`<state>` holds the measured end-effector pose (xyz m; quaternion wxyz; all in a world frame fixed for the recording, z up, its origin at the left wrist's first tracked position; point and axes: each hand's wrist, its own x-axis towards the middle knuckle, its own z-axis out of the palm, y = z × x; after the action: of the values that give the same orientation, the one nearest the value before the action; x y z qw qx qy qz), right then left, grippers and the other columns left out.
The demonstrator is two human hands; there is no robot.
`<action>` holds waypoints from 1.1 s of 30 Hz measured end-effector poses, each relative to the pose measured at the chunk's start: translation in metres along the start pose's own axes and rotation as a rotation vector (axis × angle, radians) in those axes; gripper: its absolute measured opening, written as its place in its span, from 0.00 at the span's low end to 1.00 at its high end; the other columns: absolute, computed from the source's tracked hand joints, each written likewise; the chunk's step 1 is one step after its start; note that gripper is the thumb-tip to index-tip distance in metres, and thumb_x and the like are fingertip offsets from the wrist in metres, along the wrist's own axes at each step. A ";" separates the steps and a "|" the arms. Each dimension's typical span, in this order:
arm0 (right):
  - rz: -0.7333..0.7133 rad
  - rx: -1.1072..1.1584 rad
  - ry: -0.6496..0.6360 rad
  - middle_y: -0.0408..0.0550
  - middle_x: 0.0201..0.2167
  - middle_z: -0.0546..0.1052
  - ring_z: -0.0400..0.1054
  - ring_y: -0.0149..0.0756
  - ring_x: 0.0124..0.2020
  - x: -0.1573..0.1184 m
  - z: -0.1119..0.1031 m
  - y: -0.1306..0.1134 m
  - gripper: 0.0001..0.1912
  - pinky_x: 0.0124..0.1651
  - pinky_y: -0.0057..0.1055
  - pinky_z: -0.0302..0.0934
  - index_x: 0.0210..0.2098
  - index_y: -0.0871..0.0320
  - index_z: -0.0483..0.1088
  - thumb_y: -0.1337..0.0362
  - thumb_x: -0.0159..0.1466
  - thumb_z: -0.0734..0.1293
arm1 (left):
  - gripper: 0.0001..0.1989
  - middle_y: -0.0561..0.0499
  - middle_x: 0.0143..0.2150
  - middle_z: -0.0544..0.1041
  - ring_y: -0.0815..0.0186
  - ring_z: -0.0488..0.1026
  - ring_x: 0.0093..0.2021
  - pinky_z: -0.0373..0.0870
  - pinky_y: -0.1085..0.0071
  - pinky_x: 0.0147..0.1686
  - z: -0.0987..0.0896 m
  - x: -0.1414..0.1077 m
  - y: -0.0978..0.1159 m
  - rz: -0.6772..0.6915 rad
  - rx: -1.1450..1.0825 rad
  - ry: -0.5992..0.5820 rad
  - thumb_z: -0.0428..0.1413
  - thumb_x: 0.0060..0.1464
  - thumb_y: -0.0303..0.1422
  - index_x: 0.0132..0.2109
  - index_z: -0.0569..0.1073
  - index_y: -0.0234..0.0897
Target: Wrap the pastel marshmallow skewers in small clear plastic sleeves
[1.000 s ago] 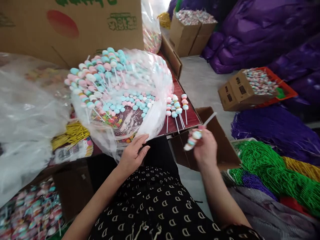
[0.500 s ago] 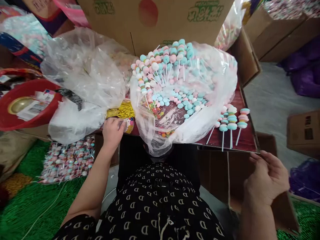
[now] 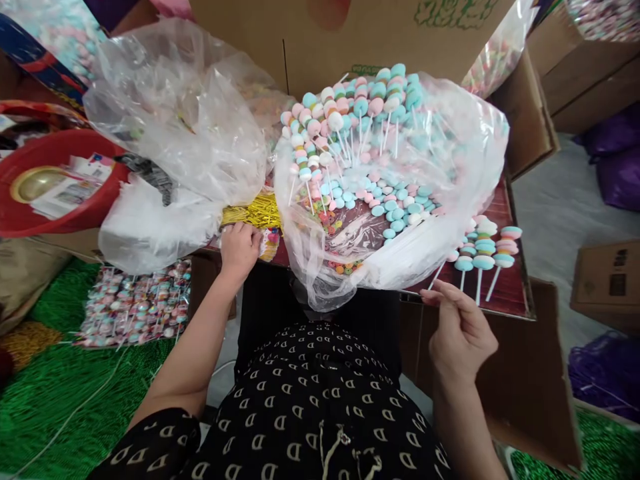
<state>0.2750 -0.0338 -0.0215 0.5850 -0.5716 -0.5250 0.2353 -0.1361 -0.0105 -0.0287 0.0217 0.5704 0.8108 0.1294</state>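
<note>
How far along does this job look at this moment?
Done: many pastel candy sticks are piled inside the clear plastic bag. In hand: nothing shows in the open right hand, beside the red board's edge; the left hand is at the yellow twist ties, its hold unclear. Left: a few candy sticks lie on the board outside the bag, whose mouth is open.

Candy sticks (image 3: 350, 113), each a stack of pastel pink, blue and white discs on a white stick, lie heaped in a clear plastic bag (image 3: 465, 153), their sticks angled various ways over loose discs. A few more lie outside the bag on a dark red board (image 3: 510, 297), sticks pointing toward the person.
</note>
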 end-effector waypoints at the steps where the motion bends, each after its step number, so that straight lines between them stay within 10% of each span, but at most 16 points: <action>1: -0.002 0.021 -0.021 0.50 0.43 0.85 0.81 0.39 0.35 -0.002 0.003 -0.002 0.09 0.44 0.44 0.77 0.42 0.55 0.81 0.58 0.68 0.71 | 0.07 0.38 0.41 0.78 0.46 0.73 0.49 0.66 0.52 0.52 0.002 0.001 -0.002 -0.004 -0.020 0.014 0.53 0.61 0.31 0.34 0.74 0.38; 7: 0.116 0.164 -0.223 0.48 0.37 0.86 0.81 0.37 0.34 -0.005 0.028 -0.022 0.08 0.45 0.40 0.77 0.42 0.54 0.82 0.59 0.69 0.70 | 0.09 0.44 0.37 0.75 0.51 0.72 0.44 0.66 0.56 0.49 -0.003 -0.005 0.010 0.081 -0.264 0.211 0.55 0.63 0.35 0.32 0.68 0.41; 14: 0.378 0.413 -0.672 0.51 0.52 0.84 0.81 0.41 0.47 0.008 0.100 -0.060 0.29 0.47 0.38 0.78 0.58 0.51 0.76 0.52 0.59 0.78 | 0.14 0.47 0.35 0.76 0.58 0.70 0.40 0.65 0.60 0.43 -0.013 -0.032 0.106 0.435 -0.402 0.401 0.51 0.70 0.41 0.37 0.72 0.40; 18: 0.411 0.361 -0.666 0.45 0.36 0.84 0.78 0.36 0.32 0.011 0.118 -0.054 0.25 0.40 0.38 0.77 0.54 0.52 0.80 0.48 0.62 0.75 | 0.13 0.46 0.38 0.78 0.57 0.73 0.41 0.66 0.60 0.45 -0.004 -0.044 0.140 0.509 -0.427 0.365 0.52 0.70 0.39 0.38 0.73 0.40; 25: 0.391 0.472 -0.629 0.41 0.29 0.81 0.74 0.33 0.27 0.016 0.101 -0.051 0.16 0.34 0.34 0.73 0.42 0.51 0.83 0.47 0.63 0.74 | 0.22 0.40 0.57 0.79 0.54 0.75 0.59 0.69 0.56 0.60 -0.015 -0.040 0.132 0.436 -0.826 -0.011 0.59 0.64 0.45 0.57 0.72 0.37; 29: 0.385 0.489 -0.615 0.40 0.26 0.80 0.72 0.32 0.26 0.023 0.095 -0.050 0.19 0.34 0.33 0.72 0.39 0.52 0.81 0.44 0.60 0.76 | 0.17 0.50 0.39 0.80 0.62 0.76 0.40 0.73 0.66 0.44 -0.033 -0.035 0.126 0.270 -0.994 -0.428 0.63 0.57 0.47 0.45 0.76 0.39; 33: 0.456 0.445 -0.526 0.37 0.20 0.74 0.66 0.29 0.20 0.021 0.095 -0.043 0.23 0.25 0.29 0.64 0.34 0.53 0.77 0.40 0.54 0.78 | 0.17 0.54 0.29 0.74 0.66 0.69 0.30 0.67 0.70 0.33 -0.038 -0.040 0.128 0.137 -1.118 -0.494 0.65 0.55 0.48 0.34 0.75 0.38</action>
<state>0.1838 0.0147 0.0057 0.4731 -0.4532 -0.4528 0.6047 -0.0113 -0.0143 0.0331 0.4965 0.5367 0.5525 0.4003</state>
